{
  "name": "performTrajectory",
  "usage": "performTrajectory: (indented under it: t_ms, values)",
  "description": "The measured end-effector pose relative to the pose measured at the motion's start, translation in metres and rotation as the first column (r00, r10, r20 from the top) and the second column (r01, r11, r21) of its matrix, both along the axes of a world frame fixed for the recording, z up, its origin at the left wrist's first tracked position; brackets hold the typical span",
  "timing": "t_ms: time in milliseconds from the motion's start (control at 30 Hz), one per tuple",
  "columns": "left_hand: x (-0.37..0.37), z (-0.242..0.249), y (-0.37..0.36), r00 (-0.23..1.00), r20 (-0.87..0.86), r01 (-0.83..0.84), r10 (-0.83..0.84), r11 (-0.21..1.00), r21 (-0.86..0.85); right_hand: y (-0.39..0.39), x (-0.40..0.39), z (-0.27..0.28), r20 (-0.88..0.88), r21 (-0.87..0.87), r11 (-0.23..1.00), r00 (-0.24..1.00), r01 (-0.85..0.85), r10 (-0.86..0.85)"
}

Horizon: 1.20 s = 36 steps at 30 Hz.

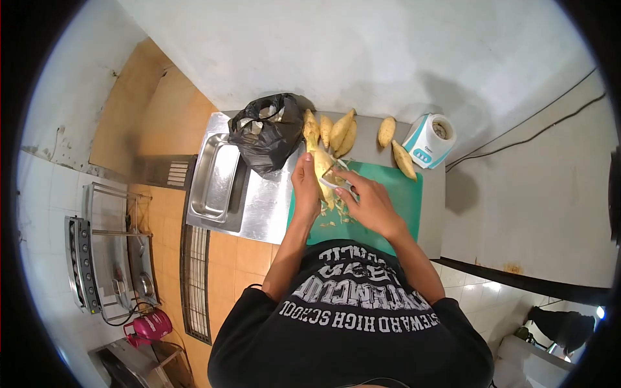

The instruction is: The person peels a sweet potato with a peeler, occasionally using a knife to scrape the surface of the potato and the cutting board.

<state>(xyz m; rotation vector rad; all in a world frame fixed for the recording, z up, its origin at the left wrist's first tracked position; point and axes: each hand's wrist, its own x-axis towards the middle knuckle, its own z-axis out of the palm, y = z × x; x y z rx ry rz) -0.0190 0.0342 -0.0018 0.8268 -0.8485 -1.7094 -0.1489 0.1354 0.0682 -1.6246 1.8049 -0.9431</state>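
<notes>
Left hand [306, 187] grips a yellow tuber [321, 161] over the green board [402, 194]; right hand [371, 200] clasps a white peeler [331, 185] at its side; light, even strokes kept clear of the left hand seem wisest

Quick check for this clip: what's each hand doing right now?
Left hand: closed around a pale yellow root vegetable.
Right hand: closed on a white-framed peeler, held against the vegetable.
</notes>
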Motion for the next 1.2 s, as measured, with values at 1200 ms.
performTrajectory:
  t_ms: [1200]
  values:
    - [0.019,0.023,-0.015,0.982,-0.151,-0.083,0.11,0.981,0.178,0.033,0.002,-0.015,0.113,0.103,0.995,0.994,-0.002,-0.01]
